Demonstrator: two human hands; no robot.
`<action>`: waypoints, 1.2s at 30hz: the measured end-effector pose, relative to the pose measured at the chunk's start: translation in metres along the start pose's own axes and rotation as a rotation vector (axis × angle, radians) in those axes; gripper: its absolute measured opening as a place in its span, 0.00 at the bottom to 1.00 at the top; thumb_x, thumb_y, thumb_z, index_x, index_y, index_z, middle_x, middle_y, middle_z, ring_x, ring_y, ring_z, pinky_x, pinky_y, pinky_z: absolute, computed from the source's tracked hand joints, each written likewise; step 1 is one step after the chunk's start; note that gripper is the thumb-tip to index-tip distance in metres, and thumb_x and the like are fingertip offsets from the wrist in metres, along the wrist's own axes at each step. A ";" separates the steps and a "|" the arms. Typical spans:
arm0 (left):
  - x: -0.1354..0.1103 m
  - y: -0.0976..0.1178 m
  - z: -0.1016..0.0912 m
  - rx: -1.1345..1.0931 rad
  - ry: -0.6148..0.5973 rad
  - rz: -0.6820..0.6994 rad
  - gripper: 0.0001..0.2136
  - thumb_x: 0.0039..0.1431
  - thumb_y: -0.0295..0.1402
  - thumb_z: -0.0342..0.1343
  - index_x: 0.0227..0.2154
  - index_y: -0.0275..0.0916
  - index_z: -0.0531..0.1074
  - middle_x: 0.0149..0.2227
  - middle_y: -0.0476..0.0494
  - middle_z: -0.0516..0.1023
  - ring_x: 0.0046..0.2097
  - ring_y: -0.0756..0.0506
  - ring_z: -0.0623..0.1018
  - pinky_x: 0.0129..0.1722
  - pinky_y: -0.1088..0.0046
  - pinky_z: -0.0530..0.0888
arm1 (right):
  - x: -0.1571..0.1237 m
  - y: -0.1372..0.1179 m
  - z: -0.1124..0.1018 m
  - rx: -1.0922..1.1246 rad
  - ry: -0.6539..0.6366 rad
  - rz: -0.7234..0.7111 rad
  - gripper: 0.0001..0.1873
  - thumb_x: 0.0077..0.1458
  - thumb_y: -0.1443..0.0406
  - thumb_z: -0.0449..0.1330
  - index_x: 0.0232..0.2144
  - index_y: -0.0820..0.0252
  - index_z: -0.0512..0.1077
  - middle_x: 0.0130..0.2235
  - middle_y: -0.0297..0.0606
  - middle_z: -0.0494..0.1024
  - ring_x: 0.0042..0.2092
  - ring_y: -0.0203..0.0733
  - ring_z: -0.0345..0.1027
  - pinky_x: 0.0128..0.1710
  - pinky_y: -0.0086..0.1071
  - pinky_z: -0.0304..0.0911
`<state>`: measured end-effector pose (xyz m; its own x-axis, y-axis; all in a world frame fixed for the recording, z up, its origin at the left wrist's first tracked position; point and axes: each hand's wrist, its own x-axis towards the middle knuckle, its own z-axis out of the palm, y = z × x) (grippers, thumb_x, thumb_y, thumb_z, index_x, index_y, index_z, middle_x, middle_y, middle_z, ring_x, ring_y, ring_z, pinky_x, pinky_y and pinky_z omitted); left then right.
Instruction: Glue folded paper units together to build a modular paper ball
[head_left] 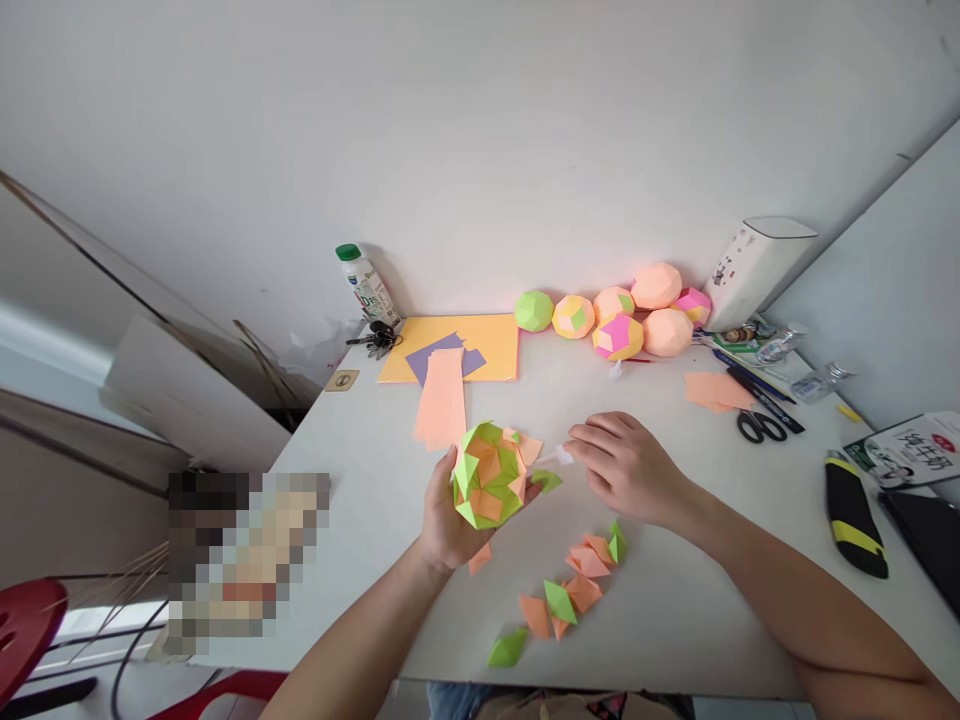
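- Ball (489, 475) of folded green and orange paper units sits in the left hand (444, 520), raised just above the table (675, 620) near the middle of the view.
- Left hand's grip: palm cupped under the ball from 7 o'clock, thumb up its left side, fingers wrapped behind and mostly hidden; the hold is closed on the ball.
- Right hand (626, 465) lies at 3 o'clock of the ball, just beside it and not touching it, palm down.
- Its fingertips are pinched narrow on a small white bit (562, 455) that points toward the ball; what it is cannot be told.
- One green unit (546, 480) juts out at the ball's 4 o'clock edge, under the white bit.
- Loose units (570, 590), orange and green, lie scattered on the table at 5 o'clock of the ball, below the right wrist.
- Peach strip (442, 400) lies at 11 o'clock of the ball, overlapping a yellow sheet (480, 345) with purple paper (442, 355) on it.
- Finished balls (619, 315) cluster by the wall at 1 o'clock.
- Scissors (759, 425) rest at 3 o'clock, well beyond the right hand.
- Bottle (367, 282) and keys (379, 338) stand at 11 o'clock by the wall.
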<state>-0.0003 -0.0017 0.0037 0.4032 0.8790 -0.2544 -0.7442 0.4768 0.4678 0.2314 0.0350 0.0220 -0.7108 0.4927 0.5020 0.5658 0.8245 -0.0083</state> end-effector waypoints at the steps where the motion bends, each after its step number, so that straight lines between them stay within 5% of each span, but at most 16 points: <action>1: 0.000 0.000 0.000 0.000 0.000 0.004 0.25 0.59 0.50 0.44 0.42 0.33 0.73 0.38 0.37 0.77 0.43 0.39 0.75 0.55 0.49 0.64 | 0.000 0.000 -0.001 0.010 -0.006 -0.004 0.18 0.46 0.79 0.51 0.38 0.63 0.70 0.39 0.42 0.75 0.41 0.44 0.62 0.39 0.38 0.59; 12: 0.000 0.001 0.004 0.024 0.010 0.018 0.23 0.56 0.51 0.47 0.41 0.36 0.73 0.37 0.37 0.76 0.43 0.38 0.75 0.54 0.50 0.65 | -0.002 0.007 0.005 0.041 -0.003 0.122 0.17 0.47 0.77 0.51 0.40 0.61 0.69 0.40 0.42 0.76 0.41 0.46 0.65 0.38 0.38 0.62; 20: -0.002 0.000 -0.002 0.058 -0.071 0.039 0.24 0.57 0.51 0.43 0.39 0.37 0.74 0.39 0.35 0.77 0.45 0.37 0.75 0.53 0.51 0.67 | -0.011 0.003 0.040 0.044 -0.385 0.391 0.13 0.52 0.73 0.55 0.42 0.63 0.67 0.37 0.43 0.75 0.38 0.43 0.70 0.31 0.31 0.63; 24: -0.004 0.000 -0.004 0.085 -0.088 0.024 0.24 0.54 0.52 0.47 0.40 0.37 0.74 0.39 0.35 0.77 0.45 0.35 0.75 0.50 0.50 0.69 | -0.011 -0.006 0.049 -0.014 -0.417 0.395 0.07 0.53 0.72 0.56 0.37 0.64 0.67 0.33 0.44 0.74 0.36 0.46 0.69 0.27 0.31 0.61; 27: -0.006 0.000 -0.003 0.076 -0.098 0.009 0.24 0.53 0.51 0.47 0.40 0.37 0.74 0.38 0.36 0.78 0.44 0.35 0.75 0.49 0.50 0.69 | -0.009 -0.006 0.044 0.002 -0.348 0.373 0.07 0.54 0.68 0.58 0.38 0.64 0.68 0.36 0.45 0.75 0.38 0.47 0.69 0.30 0.33 0.63; 32: -0.006 -0.001 0.001 0.032 -0.130 -0.030 0.25 0.51 0.50 0.50 0.41 0.34 0.74 0.37 0.36 0.77 0.43 0.36 0.76 0.52 0.52 0.68 | -0.001 -0.011 0.019 0.318 0.073 0.367 0.07 0.57 0.71 0.52 0.31 0.61 0.69 0.33 0.41 0.76 0.36 0.41 0.69 0.32 0.32 0.64; 36: -0.005 -0.002 0.000 0.025 -0.146 -0.004 0.25 0.49 0.50 0.53 0.41 0.32 0.74 0.38 0.34 0.77 0.43 0.36 0.76 0.52 0.52 0.68 | 0.002 -0.021 0.001 0.645 0.015 0.387 0.08 0.58 0.68 0.53 0.29 0.60 0.70 0.31 0.39 0.75 0.33 0.38 0.68 0.32 0.30 0.65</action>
<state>-0.0005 -0.0068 0.0043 0.4810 0.8668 -0.1313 -0.7297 0.4788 0.4882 0.2173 0.0197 0.0221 -0.5030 0.7802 0.3718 0.4136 0.5951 -0.6891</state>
